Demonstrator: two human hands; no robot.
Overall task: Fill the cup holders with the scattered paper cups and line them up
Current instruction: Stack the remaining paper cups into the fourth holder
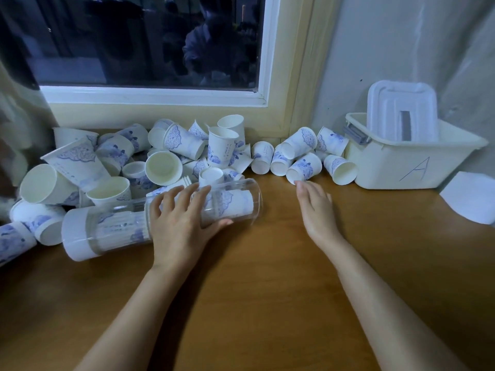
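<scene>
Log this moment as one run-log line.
left hand grips clear plastic cup holder lying on brown wooden table | right hand open, by blue-patterned white paper cup | holder holds stacked cups

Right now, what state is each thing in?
cup holder, lying on its side, partly filled
left hand, grips the cup holder
right hand, open, holding nothing
paper cups, scattered in a heap, mostly tipped over
bin, open, lid propped inside it

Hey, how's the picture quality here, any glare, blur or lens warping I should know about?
Head view: dim, bluish light; the dark window mirrors a blurry figure; the wide lens bows the window frame; the clear cup holder catches small glints; cups at the far left edge look smeared.
</scene>
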